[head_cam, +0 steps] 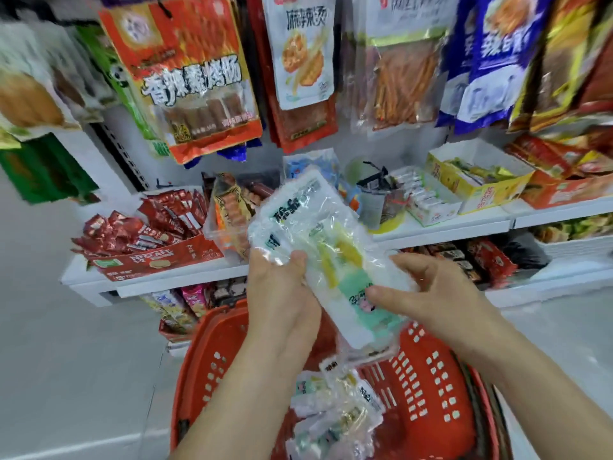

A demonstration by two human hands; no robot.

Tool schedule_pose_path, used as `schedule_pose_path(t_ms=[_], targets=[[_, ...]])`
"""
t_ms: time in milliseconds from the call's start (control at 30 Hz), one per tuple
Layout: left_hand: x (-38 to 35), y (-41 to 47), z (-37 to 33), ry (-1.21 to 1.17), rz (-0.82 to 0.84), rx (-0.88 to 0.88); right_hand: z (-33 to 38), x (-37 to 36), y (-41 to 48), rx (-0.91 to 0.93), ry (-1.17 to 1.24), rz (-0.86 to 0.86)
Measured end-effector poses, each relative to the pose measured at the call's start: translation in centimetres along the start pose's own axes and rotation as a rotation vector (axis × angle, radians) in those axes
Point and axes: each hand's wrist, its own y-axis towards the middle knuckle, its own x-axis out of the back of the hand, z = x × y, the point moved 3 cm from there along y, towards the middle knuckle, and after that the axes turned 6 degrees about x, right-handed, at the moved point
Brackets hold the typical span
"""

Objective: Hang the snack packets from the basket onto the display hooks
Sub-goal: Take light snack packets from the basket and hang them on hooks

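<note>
At centre frame, above the red basket (431, 386), the left hand (282, 293) and right hand (428, 293) pinch a clear snack packet (318, 247), fingers clamped on its edges; it looks light, floppy and slippery, best gripped near its top.

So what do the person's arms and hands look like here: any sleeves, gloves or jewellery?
Both forearms are bare up to the frame edge, with no sleeves in view. The left hand and right hand wear no gloves. No rings, watch or bracelet show on the visible parts, though motion blur softens the fine detail.
</note>
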Motion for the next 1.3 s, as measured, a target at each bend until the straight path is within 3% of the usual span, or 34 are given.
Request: schedule_pose_path(t_ms=[67, 200, 267, 400, 500, 567, 600, 667, 733, 800, 1000, 1133, 1200, 1300], targets=[[-1.3, -1.4, -3.4, 0.101, -0.055, 0.04, 3.9, 1.3, -0.8, -0.015, -0.009, -0.08], [-4.4, -6.3, -12.0, -0.235, 0.234, 0.156, 13.8, 4.2, -2.5, -0.028, -0.066, -0.221], [-4.9, -8.9, -16.9, -0.193, 0.311, 0.167, 19.7, 5.5, -3.3, -0.027, -0.119, -0.192], [-5.0, -14.3, -27.1, -0.1, 0.199, 0.14, 31.7, 7.9, -5.3, -0.022, -0.346, -0.107], [-5.9, -17.5, -33.3, 0.153, 0.199, 0.137, 40.6, 8.4, -6.4, 0.018, -0.552, 0.022], [-7.0, -20.0, -37.4, 0.47, 0.135, -0.028, 45.4, 8.3, -6.6, 0.076, -0.811, 0.132], [-8.0, -21.6, -39.4, 0.703, 0.122, -0.202, 47.4, 8.0, -6.6, 0.118, -0.91, 0.182], [-11.4, -25.9, -42.7, 1.1, 0.294, -0.565, 50.8, 7.5, -6.6, 0.2, -1.014, 0.265], [-15.3, -29.4, -44.1, 1.288, 0.491, -0.706, 53.1, 7.2, -6.6, 0.278, -1.073, 0.298], [-18.3, -30.7, -44.6, 1.364, 0.5, -0.738, 54.9, 7.7, -6.7, 0.317, -1.069, 0.296], [-21.0, -31.5, -44.7, 1.197, 0.415, -0.717, 57.1, 10.5, -7.6, 0.391, -1.125, 0.329], [-21.6, -32.1, -44.8, 1.224, 0.329, -0.702, 57.6, 11.3, -7.3, 0.452, -1.124, 0.292], [-21.7, -31.9, -45.1, 1.18, 0.298, -0.663, 57.9, 11.5, -7.1, 0.48, -1.037, 0.277], [-21.0, -31.2, -46.2, 0.908, 0.257, -0.505, 58.7, 12.8, -6.4, 0.483, -0.797, 0.137]])
